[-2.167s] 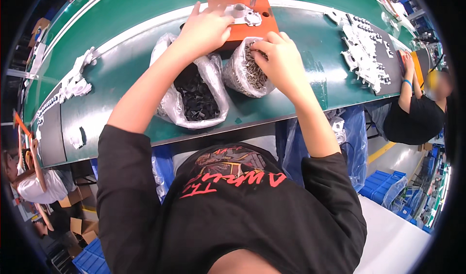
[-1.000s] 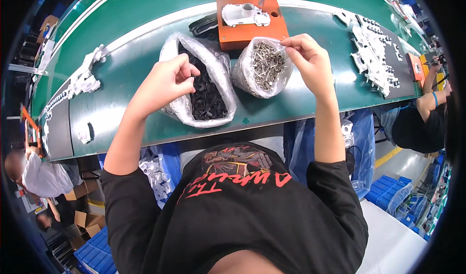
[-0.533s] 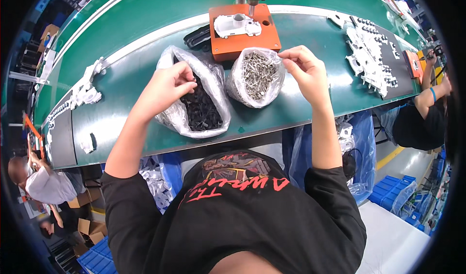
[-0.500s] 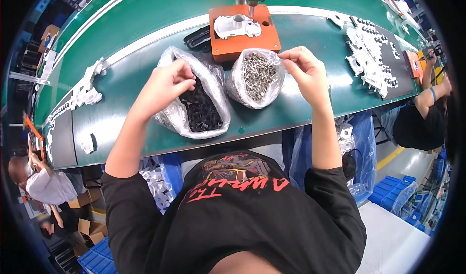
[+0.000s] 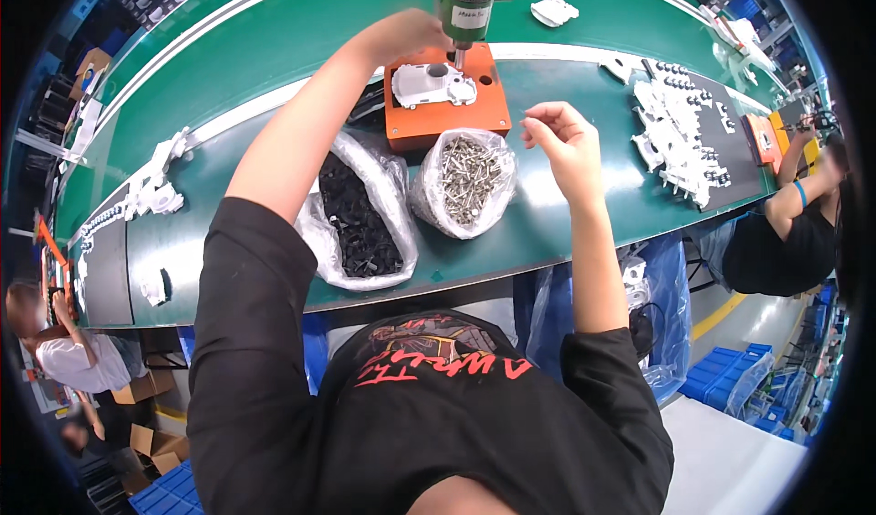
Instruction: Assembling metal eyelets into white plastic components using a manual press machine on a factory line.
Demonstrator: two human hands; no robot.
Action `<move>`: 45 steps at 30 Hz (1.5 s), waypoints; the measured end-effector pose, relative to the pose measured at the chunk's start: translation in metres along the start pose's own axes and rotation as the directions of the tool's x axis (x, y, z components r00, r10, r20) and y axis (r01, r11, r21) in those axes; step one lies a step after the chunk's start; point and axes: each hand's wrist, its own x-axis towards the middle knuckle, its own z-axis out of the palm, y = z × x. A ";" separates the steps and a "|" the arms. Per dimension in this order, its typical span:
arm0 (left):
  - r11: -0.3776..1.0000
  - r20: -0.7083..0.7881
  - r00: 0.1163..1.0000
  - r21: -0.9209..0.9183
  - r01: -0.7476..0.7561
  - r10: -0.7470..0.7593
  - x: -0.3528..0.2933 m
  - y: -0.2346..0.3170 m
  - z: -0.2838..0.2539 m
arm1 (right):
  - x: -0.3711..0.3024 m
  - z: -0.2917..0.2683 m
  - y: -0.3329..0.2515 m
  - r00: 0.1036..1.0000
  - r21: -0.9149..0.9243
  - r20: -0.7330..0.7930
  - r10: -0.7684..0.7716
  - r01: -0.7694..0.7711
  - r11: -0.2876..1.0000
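My left hand point(image 5: 401, 33) grips a green hanging screwdriver point(image 5: 465, 0), whose bit points down onto a white plastic part point(image 5: 434, 84). That part lies on an orange fixture block point(image 5: 444, 114) on the green bench. To the right of the block, my right hand point(image 5: 558, 136) is raised with thumb and forefinger pinched on a small screw point(image 5: 526, 111). Below the block stand two open clear bags: one holds silver screws point(image 5: 464, 179), the other black plastic pieces point(image 5: 358, 216).
White plastic parts point(image 5: 677, 123) lie on a dark mat at the right, with more white parts point(image 5: 151, 191) at the left. A green conveyor belt point(image 5: 301, 13) runs behind. A person in black point(image 5: 794, 223) works at the right, another person point(image 5: 64, 351) at lower left.
My left hand left the black-parts bag, reached up and took hold of the green screwdriver over the orange block. My right hand lifted from the screw bag with a screw.
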 end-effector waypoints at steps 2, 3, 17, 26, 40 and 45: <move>0.995 0.072 0.993 0.043 0.093 -0.096 0.012 0.003 0.003 | 0.003 -0.006 0.005 0.999 0.000 -0.017 0.028 -0.028 1.000; 0.978 0.142 0.970 0.097 0.186 -0.199 0.016 0.004 0.004 | 0.005 -0.009 0.007 0.999 -0.001 -0.034 0.026 -0.026 1.000; 1.000 0.163 0.987 0.015 -0.007 0.005 0.026 -0.010 0.013 | 0.055 0.017 0.024 0.999 -0.043 0.015 0.037 -0.036 0.998; 0.950 -0.081 0.996 0.311 -0.003 0.030 -0.017 0.003 0.011 | 0.087 0.042 0.037 0.992 -0.339 0.041 -0.122 0.129 0.932; 0.795 -0.164 0.889 0.536 -0.283 0.427 -0.087 -0.016 0.052 | 0.102 0.046 0.051 0.990 -0.330 0.112 -0.082 0.115 0.937; 0.788 -0.186 0.894 0.567 -0.242 0.408 -0.081 -0.009 0.058 | 0.102 0.046 0.048 0.986 -0.359 0.151 -0.075 0.125 0.925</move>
